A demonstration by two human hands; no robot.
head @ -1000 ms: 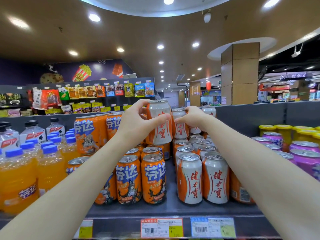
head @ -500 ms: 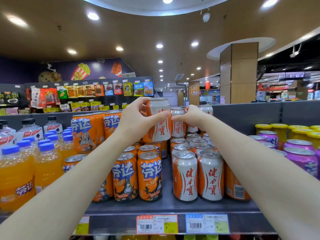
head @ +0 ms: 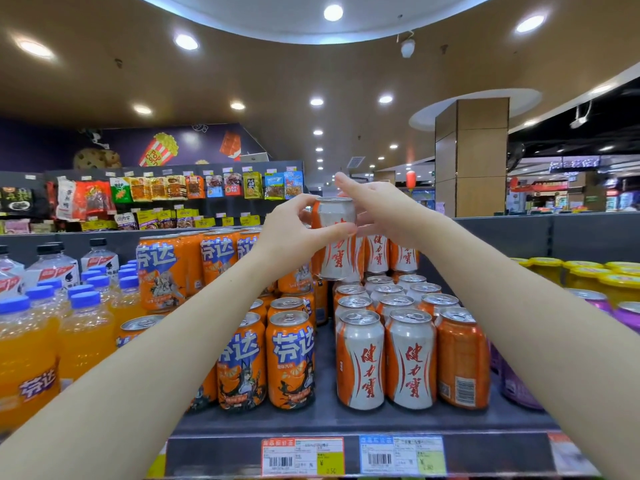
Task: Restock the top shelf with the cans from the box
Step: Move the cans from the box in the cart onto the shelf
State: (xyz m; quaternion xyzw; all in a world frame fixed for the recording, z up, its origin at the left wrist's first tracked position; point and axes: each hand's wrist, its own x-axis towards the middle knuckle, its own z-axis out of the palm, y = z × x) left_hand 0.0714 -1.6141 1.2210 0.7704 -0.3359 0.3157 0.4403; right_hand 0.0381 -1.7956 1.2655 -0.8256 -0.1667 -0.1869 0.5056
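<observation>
My left hand [head: 294,230] grips a white and orange can [head: 334,247] by its upper half, holding it upright above the back rows of the top shelf [head: 242,422]. My right hand [head: 381,209] is against the same can's right side, thumb in front and fingers reaching behind its top. Just behind and to the right, other cans of this kind [head: 377,254] stand as a second tier. Below, several rows of matching cans [head: 360,358] fill the shelf. The box is out of view.
Orange Fanta cans [head: 291,362] stand left of the rows, with taller ones [head: 161,271] behind and orange bottles [head: 24,355] at far left. Purple cans [head: 627,317] and yellow-lidded jars [head: 588,275] are on the right. Price tags [head: 301,455] line the shelf edge.
The can in my left hand has risen a little. My right hand left the neighbouring stacked can and came onto the held can's right side.
</observation>
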